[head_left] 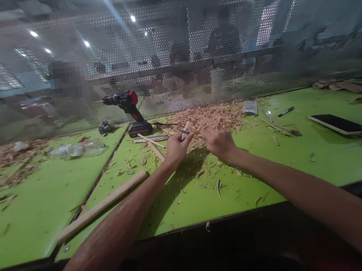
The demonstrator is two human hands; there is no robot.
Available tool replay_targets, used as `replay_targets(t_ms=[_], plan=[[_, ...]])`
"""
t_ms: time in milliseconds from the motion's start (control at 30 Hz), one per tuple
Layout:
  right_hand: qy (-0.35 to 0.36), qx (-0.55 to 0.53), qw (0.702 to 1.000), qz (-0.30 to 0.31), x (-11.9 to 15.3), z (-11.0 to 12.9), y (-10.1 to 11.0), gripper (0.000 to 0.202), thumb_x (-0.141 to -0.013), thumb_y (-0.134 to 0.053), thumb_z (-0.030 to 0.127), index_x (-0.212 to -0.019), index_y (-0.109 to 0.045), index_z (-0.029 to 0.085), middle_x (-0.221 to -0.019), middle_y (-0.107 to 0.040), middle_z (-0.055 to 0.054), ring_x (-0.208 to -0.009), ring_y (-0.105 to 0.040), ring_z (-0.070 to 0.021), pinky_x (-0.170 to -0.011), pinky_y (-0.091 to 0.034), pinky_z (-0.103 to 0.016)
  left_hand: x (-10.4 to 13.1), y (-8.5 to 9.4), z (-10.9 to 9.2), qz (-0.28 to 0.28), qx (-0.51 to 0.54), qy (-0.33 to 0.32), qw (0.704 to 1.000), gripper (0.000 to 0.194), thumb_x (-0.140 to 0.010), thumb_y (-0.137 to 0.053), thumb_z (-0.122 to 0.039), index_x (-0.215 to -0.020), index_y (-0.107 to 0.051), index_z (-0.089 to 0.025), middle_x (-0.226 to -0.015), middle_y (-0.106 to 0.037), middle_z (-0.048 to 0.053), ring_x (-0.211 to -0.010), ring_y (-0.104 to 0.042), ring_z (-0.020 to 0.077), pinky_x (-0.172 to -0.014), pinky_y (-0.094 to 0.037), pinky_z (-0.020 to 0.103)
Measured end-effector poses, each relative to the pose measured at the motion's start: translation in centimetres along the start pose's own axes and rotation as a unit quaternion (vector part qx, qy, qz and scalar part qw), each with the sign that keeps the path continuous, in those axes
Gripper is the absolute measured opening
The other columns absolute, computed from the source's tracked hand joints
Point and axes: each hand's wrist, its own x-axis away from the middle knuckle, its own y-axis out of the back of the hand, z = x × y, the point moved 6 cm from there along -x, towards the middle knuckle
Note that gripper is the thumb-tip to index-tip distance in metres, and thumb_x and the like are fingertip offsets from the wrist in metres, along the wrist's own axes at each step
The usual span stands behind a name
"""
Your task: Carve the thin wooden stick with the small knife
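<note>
Both my hands are over the green table, close together in front of a heap of wood shavings [213, 116]. My left hand [176, 148] is closed, its thumb and fingers pinching a thin grey piece [185, 131] whose kind is too small to tell. Just to the right, my right hand [219, 143] is curled shut, its knuckles upward, and whatever its fingers grip is mostly hidden. A pale flat strip of wood [186, 126] shows behind the left fingertips. Thin wooden sticks [151, 140] lie beside the left hand.
A cordless drill [131, 111] stands behind my left hand. Left of it lies a clear plastic bottle [77, 148]. A long wooden bar [104, 205] lies by my left forearm. A tablet [341, 124] and a pen [286, 111] are at right. A perforated screen [162, 36] borders the back.
</note>
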Motion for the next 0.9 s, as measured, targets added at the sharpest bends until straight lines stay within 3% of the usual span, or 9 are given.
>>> replay_targets(t_ms=[167, 400, 700, 900], plan=[[-0.006, 0.024, 1.000, -0.009, 0.09, 0.01, -0.05, 0.050, -0.114, -0.032, 0.033, -0.115, -0.078, 0.014, -0.089, -0.077, -0.012, -0.062, -0.056, -0.0166, -0.056, -0.019, -0.029, -0.06, -0.02, -0.03, -0.008, -0.006, 0.005, 1.000, 0.054, -0.084, -0.070, -0.060, -0.060, -0.040, -0.022, -0.057, -0.036, -0.005, -0.057, -0.029, 0.0100, -0.054, -0.020, 0.027], [-0.026, 0.036, 0.999, 0.010, 0.18, 0.19, -0.12, 0.050, -0.114, -0.030, 0.030, -0.116, -0.077, 0.013, -0.095, -0.078, -0.013, -0.066, -0.058, -0.0182, -0.057, -0.019, -0.031, -0.08, -0.03, 0.04, -0.014, -0.007, 0.018, 1.000, 0.055, -0.080, -0.070, -0.067, -0.061, -0.046, -0.021, -0.057, -0.038, -0.004, -0.057, -0.030, 0.0108, -0.053, -0.020, 0.027], [-0.046, 0.029, 0.998, -0.014, 0.47, 0.56, 0.15, 0.055, -0.116, -0.027, 0.033, -0.114, -0.077, 0.012, -0.092, -0.076, -0.015, -0.067, -0.058, -0.0174, -0.059, -0.021, -0.033, -0.11, -0.05, 0.04, -0.017, 0.000, 0.038, 0.999, 0.054, -0.077, -0.072, -0.068, -0.063, -0.052, -0.020, -0.057, -0.039, -0.004, -0.056, -0.030, 0.0107, -0.052, -0.019, 0.027], [-0.059, 0.018, 0.998, -0.002, 0.59, 0.60, 0.09, 0.058, -0.117, -0.024, 0.034, -0.123, -0.076, 0.011, -0.093, -0.076, -0.016, -0.070, -0.059, -0.0182, -0.062, -0.024, -0.033, -0.14, 0.07, 0.03, -0.027, -0.013, 0.054, 0.998, 0.055, -0.076, -0.073, -0.070, -0.064, -0.057, -0.019, -0.056, -0.043, -0.003, -0.056, -0.032, 0.0108, -0.052, -0.019, 0.027]])
